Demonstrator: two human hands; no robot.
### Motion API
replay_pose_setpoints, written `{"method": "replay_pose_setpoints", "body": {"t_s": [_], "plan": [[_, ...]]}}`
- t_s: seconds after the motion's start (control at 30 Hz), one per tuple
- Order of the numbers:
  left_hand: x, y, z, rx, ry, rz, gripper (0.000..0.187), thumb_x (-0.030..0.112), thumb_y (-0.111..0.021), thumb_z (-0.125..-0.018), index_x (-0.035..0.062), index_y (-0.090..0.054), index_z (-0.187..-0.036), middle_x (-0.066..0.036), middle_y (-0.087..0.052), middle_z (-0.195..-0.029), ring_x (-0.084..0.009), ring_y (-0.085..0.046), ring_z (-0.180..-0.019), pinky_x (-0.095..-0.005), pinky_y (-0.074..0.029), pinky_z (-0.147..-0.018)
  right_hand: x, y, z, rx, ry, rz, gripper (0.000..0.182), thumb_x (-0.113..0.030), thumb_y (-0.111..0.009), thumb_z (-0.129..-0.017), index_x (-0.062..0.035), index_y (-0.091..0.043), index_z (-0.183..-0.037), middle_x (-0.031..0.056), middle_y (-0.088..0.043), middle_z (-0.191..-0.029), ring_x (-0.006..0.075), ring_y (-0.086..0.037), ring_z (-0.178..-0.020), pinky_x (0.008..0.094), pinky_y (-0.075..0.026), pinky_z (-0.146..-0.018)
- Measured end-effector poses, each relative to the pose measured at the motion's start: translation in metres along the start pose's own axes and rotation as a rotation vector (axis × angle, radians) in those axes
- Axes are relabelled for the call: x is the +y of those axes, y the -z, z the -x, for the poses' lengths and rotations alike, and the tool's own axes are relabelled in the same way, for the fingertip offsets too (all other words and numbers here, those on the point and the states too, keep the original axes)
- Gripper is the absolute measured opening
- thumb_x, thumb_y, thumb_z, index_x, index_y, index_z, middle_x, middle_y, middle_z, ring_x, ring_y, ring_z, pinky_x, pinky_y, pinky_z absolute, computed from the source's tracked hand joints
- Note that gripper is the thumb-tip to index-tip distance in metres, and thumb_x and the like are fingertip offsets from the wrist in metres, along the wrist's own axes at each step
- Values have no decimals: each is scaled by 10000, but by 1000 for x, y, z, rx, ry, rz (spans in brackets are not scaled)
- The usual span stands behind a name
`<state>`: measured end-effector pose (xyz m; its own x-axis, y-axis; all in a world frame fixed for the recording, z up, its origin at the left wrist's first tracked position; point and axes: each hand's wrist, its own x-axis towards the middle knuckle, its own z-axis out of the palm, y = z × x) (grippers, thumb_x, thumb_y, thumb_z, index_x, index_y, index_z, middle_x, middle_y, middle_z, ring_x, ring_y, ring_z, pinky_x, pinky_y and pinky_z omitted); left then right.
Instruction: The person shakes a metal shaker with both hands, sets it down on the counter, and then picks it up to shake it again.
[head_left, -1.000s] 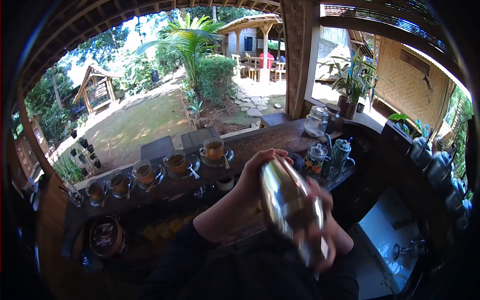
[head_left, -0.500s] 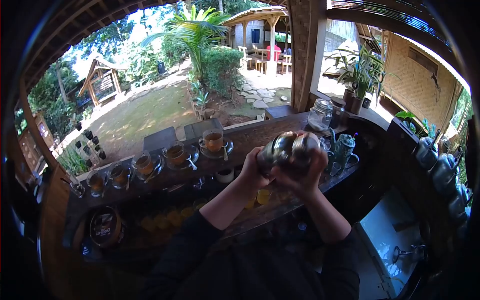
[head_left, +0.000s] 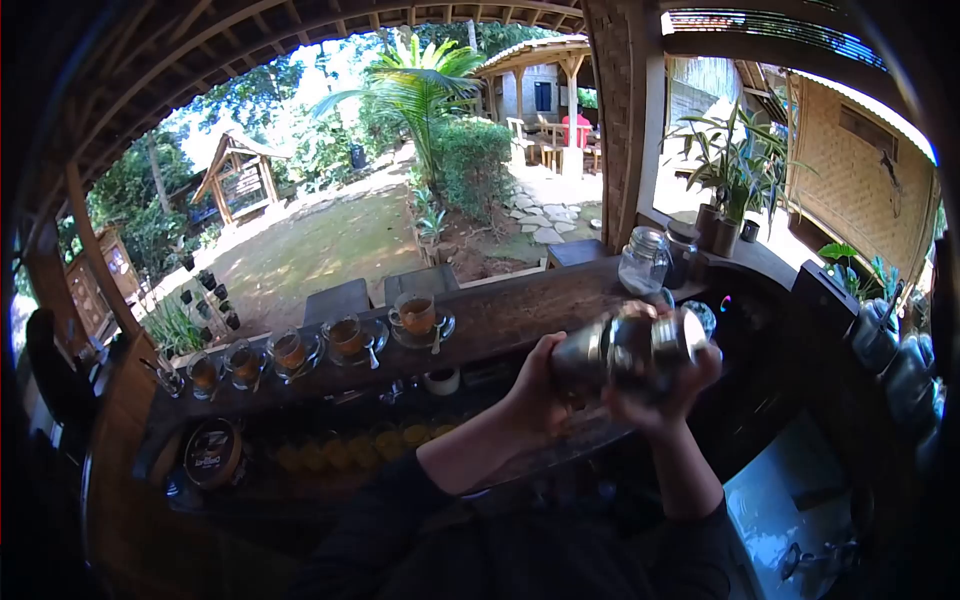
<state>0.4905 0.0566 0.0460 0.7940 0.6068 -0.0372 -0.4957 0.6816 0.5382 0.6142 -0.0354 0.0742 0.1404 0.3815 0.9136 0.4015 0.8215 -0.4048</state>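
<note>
A shiny metal cocktail shaker (head_left: 622, 348) lies almost level between my hands, above the wooden bar counter (head_left: 520, 297). My left hand (head_left: 535, 392) is closed around its left end. At its right end and underside, my right hand (head_left: 668, 395) is wrapped, with the fingers partly blurred. Motion smears the shaker's surface, and its contents are hidden. To the left, several glass cups of brown drink stand in a row along the counter; the nearest cup (head_left: 414, 314) sits on a glass saucer (head_left: 446, 325) with a spoon.
A glass jar of white contents (head_left: 643, 262) and a darker lidded jar (head_left: 681, 250) stand behind the shaker. Several yellow-filled glasses (head_left: 388, 443) line the lower shelf, near a round dark container (head_left: 213, 454). A sink (head_left: 775, 500) with a faucet lies at lower right.
Both hands and the shaker have moved right and slightly down in view, and the shaker is more blurred. The background has also shifted right as the head turned.
</note>
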Motion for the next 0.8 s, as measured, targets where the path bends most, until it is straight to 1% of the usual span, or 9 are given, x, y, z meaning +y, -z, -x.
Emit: {"method": "replay_pose_setpoints", "body": {"t_s": [0.03,0.17,0.27,0.3,0.33,0.43,0.57,0.73,0.8], "plan": [[-3,-23,12,-148,-15,14,361,377,-492,-813,84,-492,-1023,-71,-559,-970,-228,-576,-907,-379,-483,-772,-24,17,8,-230,-3,126,652,-170,-781,-614,-59,-430,-1152,199,-471,-1114,214,-467,-1077,377,-393,-909],[-6,-43,14,-688,-206,-106,366,359,-498,-820,67,-477,-1039,-122,-524,-968,-262,-558,-934,-410,-458,-812,-14,32,25,-364,1105,28,489,-205,-673,-705,-299,-460,-1135,84,-505,-1087,247,-462,-1095,514,-312,-961],[-22,-7,-35,-163,-23,-5,326,332,-443,-844,84,-490,-1050,-97,-546,-996,-251,-560,-936,-420,-468,-793,12,52,3,-384,229,91,666,-190,-716,-682,-195,-328,-1224,178,-423,-1182,355,-448,-1084,502,-366,-904],[-35,20,-60,-137,15,22,325,328,-429,-849,82,-499,-1051,-96,-555,-1010,-247,-557,-945,-426,-463,-801,44,47,14,-98,381,372,857,-213,-775,-626,-138,-203,-1260,199,-372,-1236,340,-439,-1094,448,-398,-885],[-42,7,-53,222,-4,69,307,314,-432,-842,81,-535,-1013,-85,-574,-940,-219,-577,-902,-392,-485,-787,57,45,3,-28,-21,6,989,-213,-810,-575,-154,-112,-1273,219,-387,-1225,326,-448,-1090,413,-417,-871],[-37,-30,-31,-125,-15,108,346,336,-430,-847,65,-511,-1047,-114,-564,-1005,-249,-550,-971,-428,-449,-832,12,67,7,-233,97,52,767,-147,-774,-613,-178,-317,-1228,206,-449,-1144,299,-440,-1114,455,-346,-949],[-29,-48,-20,-598,-239,-74,347,356,-518,-806,85,-507,-1022,-114,-520,-950,-277,-564,-926,-423,-482,-774,12,69,13,-596,1016,-200,455,-228,-713,-660,-293,-533,-1073,201,-490,-1098,335,-408,-1150,569,-233,-975],[-48,-13,-57,311,-45,168,299,317,-494,-817,103,-507,-1025,-94,-553,-1020,-244,-559,-937,-437,-478,-767,69,71,0,-72,30,-66,808,-253,-788,-590,-152,-299,-1226,148,-356,-1218,276,-413,-1103,421,-365,-922],[-39,-37,-35,151,-54,136,298,321,-493,-818,99,-511,-1015,-98,-552,-1013,-251,-557,-938,-442,-471,-776,50,72,-8,-46,-22,-221,741,-275,-778,-611,-181,-346,-1206,152,-360,-1214,266,-403,-1131,392,-342,-942]]}}
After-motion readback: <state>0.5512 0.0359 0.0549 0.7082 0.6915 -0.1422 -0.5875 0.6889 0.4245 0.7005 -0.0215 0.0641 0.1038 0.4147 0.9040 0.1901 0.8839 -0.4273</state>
